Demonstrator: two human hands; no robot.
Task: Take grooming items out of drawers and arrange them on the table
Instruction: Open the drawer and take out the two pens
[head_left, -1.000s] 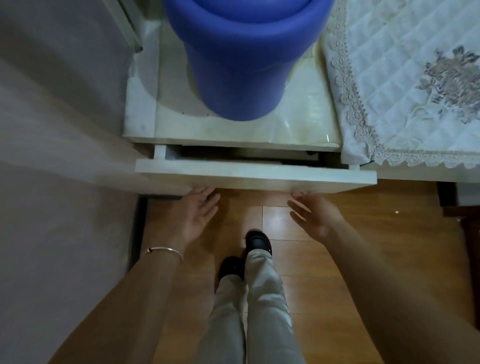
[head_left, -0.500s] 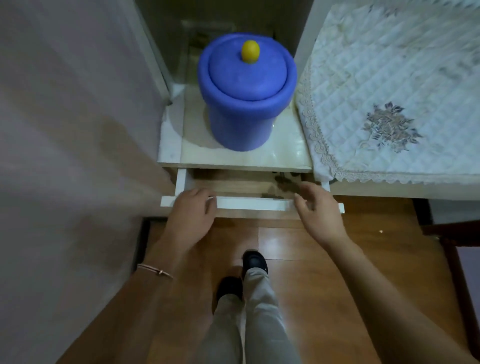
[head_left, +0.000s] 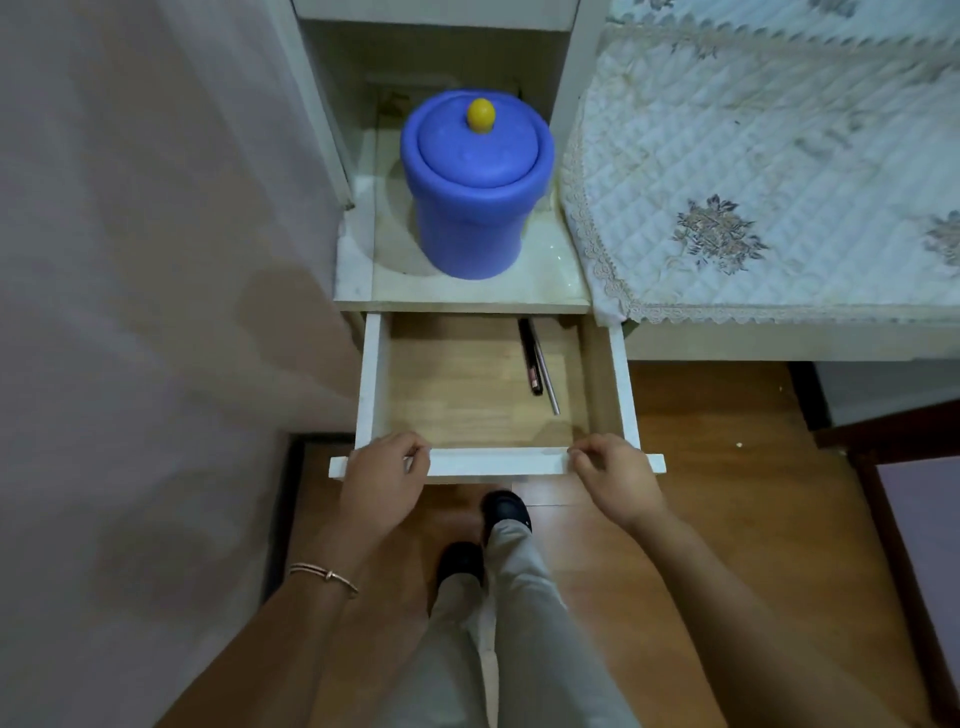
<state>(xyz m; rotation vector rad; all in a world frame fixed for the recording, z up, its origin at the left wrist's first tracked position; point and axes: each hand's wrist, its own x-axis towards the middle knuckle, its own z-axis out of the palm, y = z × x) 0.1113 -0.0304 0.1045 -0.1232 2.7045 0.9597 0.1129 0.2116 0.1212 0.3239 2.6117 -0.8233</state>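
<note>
Fingers (head_left: 415, 451) of both hands clamp the drawer front (head_left: 497, 462); release your right hand (head_left: 615, 475) toward the two slim sticks (head_left: 537, 364) at one o'clock.

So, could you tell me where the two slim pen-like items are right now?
In the head view, the two slim pen-like items lie side by side in the open drawer, toward its right rear, below the blue lidded container.

blue bin (head_left: 475, 208), yellow knob (head_left: 480, 114)

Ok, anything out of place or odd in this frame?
Nothing stands out. Both hands, left hand and right hand, grip the open drawer's front. Two slim sticks lie inside near its right wall. The blue bin stands upright, lid on.
</note>
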